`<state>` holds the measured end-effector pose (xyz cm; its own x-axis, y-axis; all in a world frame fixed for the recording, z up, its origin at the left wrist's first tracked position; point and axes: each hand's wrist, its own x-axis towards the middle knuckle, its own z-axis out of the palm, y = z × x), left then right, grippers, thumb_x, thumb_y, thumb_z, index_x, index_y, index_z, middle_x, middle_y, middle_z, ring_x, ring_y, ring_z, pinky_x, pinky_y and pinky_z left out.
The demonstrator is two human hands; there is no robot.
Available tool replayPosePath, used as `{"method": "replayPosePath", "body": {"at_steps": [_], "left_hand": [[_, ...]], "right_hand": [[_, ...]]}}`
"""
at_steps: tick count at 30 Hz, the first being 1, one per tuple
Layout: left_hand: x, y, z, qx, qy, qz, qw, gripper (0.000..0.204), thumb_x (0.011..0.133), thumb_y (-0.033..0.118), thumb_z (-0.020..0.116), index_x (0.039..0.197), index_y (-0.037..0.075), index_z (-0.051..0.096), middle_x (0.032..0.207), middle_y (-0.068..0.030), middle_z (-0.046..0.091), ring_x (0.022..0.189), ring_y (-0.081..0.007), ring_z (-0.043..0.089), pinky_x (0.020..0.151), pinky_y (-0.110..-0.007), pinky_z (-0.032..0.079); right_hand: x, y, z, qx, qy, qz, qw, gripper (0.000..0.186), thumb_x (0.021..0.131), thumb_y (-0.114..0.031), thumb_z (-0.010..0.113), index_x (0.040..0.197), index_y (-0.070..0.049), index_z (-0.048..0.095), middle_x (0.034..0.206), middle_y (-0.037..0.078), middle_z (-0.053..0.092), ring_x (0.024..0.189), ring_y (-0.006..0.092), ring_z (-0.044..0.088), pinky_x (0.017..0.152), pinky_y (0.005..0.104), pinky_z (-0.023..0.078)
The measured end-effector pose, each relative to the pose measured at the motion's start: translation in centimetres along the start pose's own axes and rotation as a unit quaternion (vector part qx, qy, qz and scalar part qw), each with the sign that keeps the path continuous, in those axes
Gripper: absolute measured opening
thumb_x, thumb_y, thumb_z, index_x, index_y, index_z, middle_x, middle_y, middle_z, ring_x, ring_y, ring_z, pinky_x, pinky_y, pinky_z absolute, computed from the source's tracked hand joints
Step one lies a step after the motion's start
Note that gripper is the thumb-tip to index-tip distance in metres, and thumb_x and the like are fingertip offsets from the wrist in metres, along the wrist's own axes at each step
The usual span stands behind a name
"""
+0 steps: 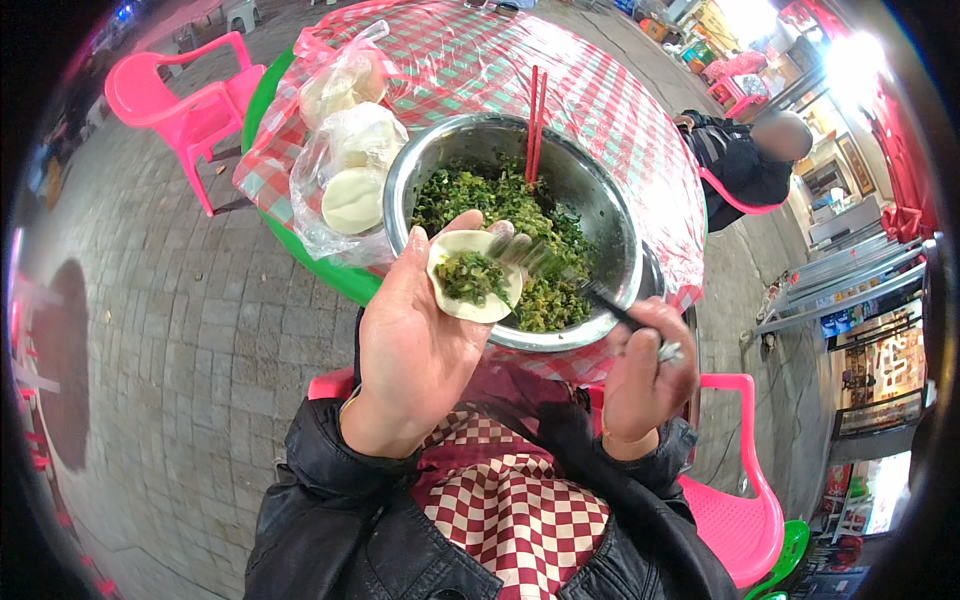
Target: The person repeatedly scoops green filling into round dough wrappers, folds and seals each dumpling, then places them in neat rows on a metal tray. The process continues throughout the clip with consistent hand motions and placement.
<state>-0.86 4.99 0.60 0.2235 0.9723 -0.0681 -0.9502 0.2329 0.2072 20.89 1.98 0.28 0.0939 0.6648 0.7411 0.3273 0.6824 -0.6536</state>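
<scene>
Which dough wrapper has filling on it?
The wrapper on the left hand; green filling lies on it, while the bagged wrappers show none.

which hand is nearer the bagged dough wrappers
Left. The left hand is below and right of the bagged dough wrappers; the right hand is farther, lower right of the steel bowl.

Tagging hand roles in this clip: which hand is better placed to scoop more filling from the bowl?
Probably the right hand: it grips a black-handled utensil, whose blurred head is over the bowl of filling. The left hand is occupied, supporting a wrapper that carries some.
</scene>
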Motion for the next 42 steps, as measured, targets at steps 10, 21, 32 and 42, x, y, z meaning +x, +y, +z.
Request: {"method": "replayPosePath", "body": {"at_steps": [10,21,32,42], "left_hand": [[-0.1,-0.2,-0.2,-0.001,-0.029,-0.012,1.0,0.056,0.122,0.037,0.026,0.151,-0.004,0.049,0.149,-0.024,0.058,0.144,-0.0416,0.054,0.122,-0.054,0.045],[-0.6,-0.4,0.3,0.01,-0.064,-0.071,0.995,0.055,0.121,0.037,0.028,0.15,-0.005,0.049,0.147,-0.0266,0.059,0.145,-0.0417,0.054,0.123,-0.053,0.044],[-0.8,0.1,0.6,-0.014,-0.068,-0.062,0.996,0.055,0.121,0.037,0.029,0.149,-0.005,0.05,0.145,-0.0254,0.061,0.143,-0.0402,0.056,0.122,-0.051,0.046],[-0.7,-0.1,0.4,0.008,-0.061,-0.081,0.995,0.054,0.122,0.037,0.028,0.148,-0.003,0.052,0.144,-0.0232,0.062,0.137,-0.0338,0.061,0.119,-0.05,0.048]], "right_hand": [[2.1,-0.2,-0.5,-0.328,-0.174,-0.109,0.922,0.033,0.078,-0.017,0.091,0.107,-0.005,0.079,0.095,0.007,0.065,0.088,0.0292,0.062,0.081,0.0426,0.049],[3.3,-1.5,2.3,-0.196,-0.2,-0.18,0.943,0.022,0.074,-0.003,0.084,0.094,-0.009,0.075,0.092,0.003,0.063,0.085,0.0255,0.06,0.081,0.0383,0.046],[4.3,-2.3,2.0,-0.211,-0.239,-0.205,0.925,0.024,0.076,-0.005,0.087,0.097,-0.008,0.075,0.093,0.004,0.062,0.085,0.0268,0.06,0.081,0.0403,0.045],[5.3,-2.9,3.0,-0.191,-0.192,-0.197,0.942,0.017,0.082,-0.003,0.082,0.096,-0.005,0.073,0.094,0.008,0.064,0.085,0.0288,0.061,0.08,0.0399,0.045]]}}
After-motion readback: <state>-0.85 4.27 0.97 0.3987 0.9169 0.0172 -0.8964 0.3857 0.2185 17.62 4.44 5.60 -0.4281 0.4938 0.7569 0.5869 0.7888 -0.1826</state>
